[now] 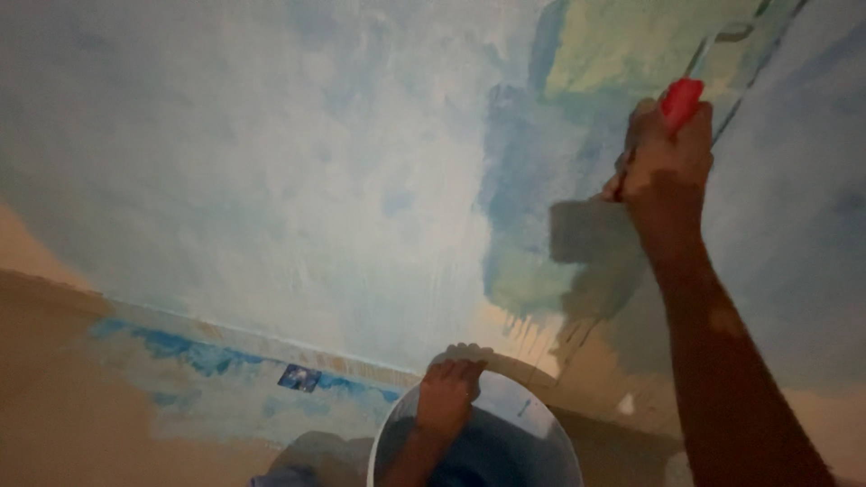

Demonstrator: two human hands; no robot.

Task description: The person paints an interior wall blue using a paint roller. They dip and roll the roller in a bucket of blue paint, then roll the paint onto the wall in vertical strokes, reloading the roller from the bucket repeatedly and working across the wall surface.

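Right hand [666, 171] raised against the wall [271, 180], fist wrapped tight round a red handle [681, 99] of a paint tool. Only the top of the handle shows above the knuckles; a thin dark shaft runs on up and right from it. The working end is hard to make out: a grey blocky shape just left of the hand may be the tool head or its shadow, cannot tell which.

Wall surface patchy: pale whitish-blue across the middle, darker blue and green patches near the hand, drips running down at the lower edge of the paint.

Left hand [446, 392] low in frame, fingers curled over the far rim of a white bucket [541, 424], gripping it. Bucket interior dark bluish; contents not clear. Its lower part is cut off by the frame edge.

Blue smears along the tan band [207, 356] below the wall. Whole view soft and blurred.
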